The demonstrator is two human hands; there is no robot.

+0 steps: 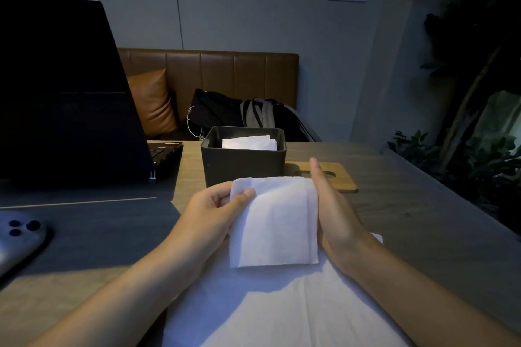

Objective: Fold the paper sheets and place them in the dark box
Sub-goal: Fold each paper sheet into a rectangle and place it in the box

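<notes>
— Folded paper sheet (272, 220), where is it in the head view?
— Held up between both hands, above a flat white stack of unfolded sheets (270, 310) that lies at the near edge of the table (394, 205). It sits just in front of the dark box (242, 162).
— How do the hands hold it?
— The left hand (214, 205) pinches the sheet's upper left corner, thumb on top and fingers curled behind. The right hand (331, 200) lies along the sheet's right edge with its fingers straight and together, flat against the paper; whether the thumb is tucked behind the sheet I cannot tell.
— And the box?
— Open at the top, with folded white paper (248, 142) already inside, showing just above the rim.
— Anything beside it?
— A wooden lid (335, 176) with a slot lies flat on the table to the box's right, partly behind the right hand. A dark laptop (64, 93) stands open at the left, and a grey game controller (17, 239) rests at the left edge. Beyond the table stands a brown bench (220, 73) with bags on it.
</notes>
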